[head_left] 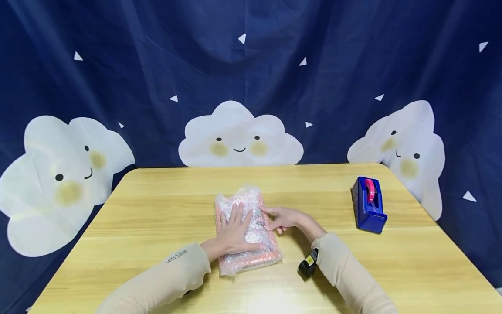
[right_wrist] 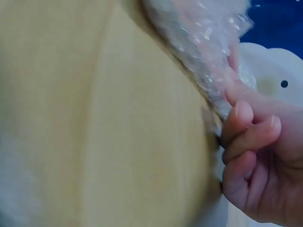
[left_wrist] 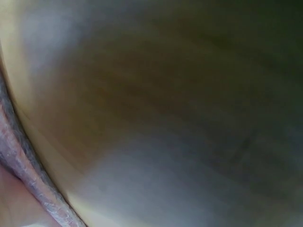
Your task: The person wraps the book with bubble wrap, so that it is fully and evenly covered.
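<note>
A flat rectangular bubble-wrapped package (head_left: 256,235) lies on the table, with pinkish-orange borders showing through the clear wrap. My left hand (head_left: 234,231) rests flat on top of it, fingers spread. At the package's right edge, my right hand (head_left: 285,218) holds the wrap with thumb and index finger. In the right wrist view, the other fingers of the right hand (right_wrist: 260,146) are curled beside the edge of the bubble wrap (right_wrist: 203,38). Only a strip of the wrapped edge (left_wrist: 28,161) appears in the left wrist view, which is mostly dark and blurred.
A blue tape dispenser (head_left: 370,213) with a pink roll of tape (head_left: 370,190) stands at the right of the wooden table (head_left: 157,192). Behind the table hangs a dark blue curtain (head_left: 211,52) printed with white clouds. A small black device (head_left: 307,265) sits at the right wrist.
</note>
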Action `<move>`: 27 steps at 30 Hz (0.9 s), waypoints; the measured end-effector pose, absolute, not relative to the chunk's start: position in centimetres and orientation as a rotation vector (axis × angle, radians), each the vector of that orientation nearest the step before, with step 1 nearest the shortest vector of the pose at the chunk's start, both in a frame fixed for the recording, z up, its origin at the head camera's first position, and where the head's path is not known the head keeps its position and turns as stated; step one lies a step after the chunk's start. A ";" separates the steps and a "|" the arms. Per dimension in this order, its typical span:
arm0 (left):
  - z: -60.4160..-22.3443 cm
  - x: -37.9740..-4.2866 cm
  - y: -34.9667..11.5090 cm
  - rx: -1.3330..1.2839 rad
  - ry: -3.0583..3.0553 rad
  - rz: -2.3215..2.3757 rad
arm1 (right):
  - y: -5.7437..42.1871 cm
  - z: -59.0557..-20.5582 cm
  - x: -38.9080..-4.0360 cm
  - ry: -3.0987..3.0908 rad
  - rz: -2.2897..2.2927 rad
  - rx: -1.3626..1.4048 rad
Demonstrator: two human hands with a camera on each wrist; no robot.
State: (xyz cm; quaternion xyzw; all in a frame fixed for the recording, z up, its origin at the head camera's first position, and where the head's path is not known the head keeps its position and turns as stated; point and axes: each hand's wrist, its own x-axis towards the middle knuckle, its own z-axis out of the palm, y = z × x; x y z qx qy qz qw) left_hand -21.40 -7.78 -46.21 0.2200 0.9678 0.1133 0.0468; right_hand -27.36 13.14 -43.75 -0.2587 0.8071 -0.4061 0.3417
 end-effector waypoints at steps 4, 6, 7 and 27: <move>-46.0 -21.5 -7.8 0.654 2.960 0.328 | 12.7 -43.7 -27.0 2.205 -1.075 -0.648; -46.0 -21.5 -7.8 0.648 2.951 0.326 | 12.5 -43.6 -26.8 2.226 -1.070 -0.631; -46.0 -21.5 -7.8 0.647 2.949 0.323 | 12.5 -43.6 -26.8 2.232 -1.065 -0.614; -46.1 -21.3 -7.8 0.664 2.952 0.372 | 12.1 -42.8 -26.2 2.219 -1.012 -0.596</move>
